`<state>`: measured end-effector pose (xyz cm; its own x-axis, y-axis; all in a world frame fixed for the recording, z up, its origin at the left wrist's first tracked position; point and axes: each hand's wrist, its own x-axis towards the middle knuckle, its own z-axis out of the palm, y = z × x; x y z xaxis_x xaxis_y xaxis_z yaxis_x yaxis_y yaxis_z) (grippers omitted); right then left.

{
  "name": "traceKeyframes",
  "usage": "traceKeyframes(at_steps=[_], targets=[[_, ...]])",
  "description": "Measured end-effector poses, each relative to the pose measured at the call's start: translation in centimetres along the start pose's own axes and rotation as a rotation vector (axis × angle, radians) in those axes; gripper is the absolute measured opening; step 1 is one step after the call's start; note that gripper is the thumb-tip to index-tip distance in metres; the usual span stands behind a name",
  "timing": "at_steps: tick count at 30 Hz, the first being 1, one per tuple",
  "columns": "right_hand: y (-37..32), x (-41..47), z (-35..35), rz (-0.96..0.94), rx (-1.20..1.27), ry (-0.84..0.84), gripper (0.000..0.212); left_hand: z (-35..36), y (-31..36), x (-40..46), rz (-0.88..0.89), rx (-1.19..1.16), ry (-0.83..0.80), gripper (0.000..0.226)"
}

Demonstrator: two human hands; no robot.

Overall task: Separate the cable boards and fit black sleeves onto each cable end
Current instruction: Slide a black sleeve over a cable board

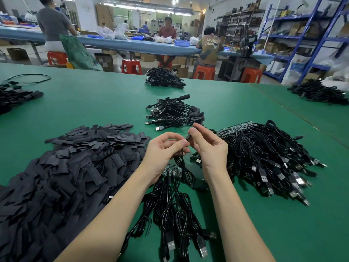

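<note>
Black sleeve (pixel 191 131) held up above the green table (pixel 94 103), pinched between thumb and forefinger of right hand (pixel 208 148), tilted with upper end away from the camera. Cable (pixel 182 154) pinched just below the sleeve's lower end in thumb and forefinger of left hand (pixel 163 150); remaining fingers of both hands loosely curled. Cable drops from the left fingertips between the two wrists to the table. Whether cable end sits inside the sleeve: cannot tell, hidden by fingertips.

Directly below the hands, small strip of green boards (pixel 172 170) flat on the table, its black cables trailing toward the near edge in a loose bundle with USB plugs (pixel 171 242) at the ends.

Left of the hands, large heap of loose flat black sleeves (pixel 75 163), spreading to the near-left corner. Right of the hands, big pile of cables still joined to a board strip (pixel 264 156), plugs fanned out to the right. Beyond the hands, smaller pile of cables with sleeved ends (pixel 173 112); further pile (pixel 163 77) near the far edge. More cable heaps at far left (pixel 15 97) and far right (pixel 319 91).

Background: long blue workbench (pixel 132 44) with seated people, red stools (pixel 131 66), blue shelving (pixel 302 35) at right.
</note>
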<state>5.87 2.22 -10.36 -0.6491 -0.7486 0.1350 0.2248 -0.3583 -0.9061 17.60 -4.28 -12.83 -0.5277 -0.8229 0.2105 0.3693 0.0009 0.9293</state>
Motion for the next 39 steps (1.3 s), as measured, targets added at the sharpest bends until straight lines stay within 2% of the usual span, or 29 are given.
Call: traceKeyframes(at_steps=[4, 7, 11, 14, 17, 20, 22, 24, 27, 29, 31, 34, 39], targets=[[-0.9, 0.6, 0.3, -0.054, 0.153, 0.136, 0.016, 0.0, 0.0, 0.2, -0.065, 0.25, -0.048, 0.041], [-1.6, 0.8, 0.0, -0.095, 0.217, 0.21, 0.015, 0.3, 0.0, 0.4, -0.111, 0.405, -0.062, 0.04], [-1.7, 0.8, -0.2, -0.097, 0.246, 0.258, 0.023, 0.3, 0.6, 0.8, -0.097, 0.411, -0.015, 0.039], [-1.8, 1.2, -0.5, 0.002, 0.249, 0.203, 0.031, -0.2, 1.6, 1.8, -0.011, 0.452, 0.083, 0.04], [-1.1, 1.1, -0.2, 0.125, 0.093, 0.173, 0.027, 0.0, 3.6, 3.9, 0.119, 0.628, 0.189, 0.034], [0.6, 0.7, 0.5, 0.082, -0.247, 0.188, 0.011, 1.0, 7.0, 7.5, 0.359, 0.957, 0.241, 0.026], [1.5, 0.3, 0.9, 0.002, -0.485, 0.109, 0.002, 2.0, 8.8, 10.3, 0.446, 1.184, 0.162, 0.018], [2.5, -0.1, 1.3, -0.022, -0.614, -0.015, 0.01, 2.9, 9.4, 13.1, 0.466, 1.425, 0.07, 0.013], [3.4, -0.5, 1.7, -0.001, -0.785, -0.159, 0.013, 3.8, 7.9, 15.9, 0.445, 1.769, -0.076, 0.025], [3.4, -0.3, 1.7, 0.018, -0.823, -0.175, 0.015, 3.3, 6.1, 16.4, 0.389, 1.943, -0.207, 0.029], [3.3, -0.2, 1.6, 0.033, -0.808, -0.174, 0.016, 2.1, 4.1, 16.4, 0.281, 1.975, -0.274, 0.026], [3.0, -0.3, 1.5, 0.043, -0.794, -0.196, 0.017, 0.5, 2.0, 15.7, 0.161, 1.866, -0.266, 0.021], [2.1, -0.4, 1.1, 0.044, -0.778, -0.21, 0.017, -0.7, 2.8, 12.9, 0.262, 1.594, -0.168, 0.02]])
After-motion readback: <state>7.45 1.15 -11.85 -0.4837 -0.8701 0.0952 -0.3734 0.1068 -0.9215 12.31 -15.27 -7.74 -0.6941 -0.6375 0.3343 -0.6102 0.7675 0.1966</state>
